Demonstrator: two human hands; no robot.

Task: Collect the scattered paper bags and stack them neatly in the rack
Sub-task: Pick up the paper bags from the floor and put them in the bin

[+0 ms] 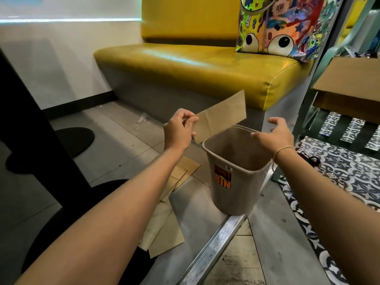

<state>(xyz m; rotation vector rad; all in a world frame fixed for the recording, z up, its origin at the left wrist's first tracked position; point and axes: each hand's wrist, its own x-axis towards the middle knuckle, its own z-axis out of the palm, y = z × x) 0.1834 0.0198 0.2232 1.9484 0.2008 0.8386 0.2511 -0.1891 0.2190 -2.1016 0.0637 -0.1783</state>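
Note:
My left hand (180, 128) pinches the left end of a flat brown paper bag (223, 116) and holds it slanted above a beige plastic bin (236, 194) with an orange "BIN" sticker. My right hand (274, 133) hovers over the bin's right rim with fingers spread and nothing in them. Several more flat paper bags (170, 219) lie scattered on the grey floor left of the bin, partly under my left forearm.
A yellow padded bench (185, 58) carries a colourful cartoon bag (283, 23). Brown cardboard (349, 79) rests on a green frame at right. A ribbed metal step edge (213, 247) runs below the bin. Patterned tiles (339, 173) lie at right; black table bases (76, 138) at left.

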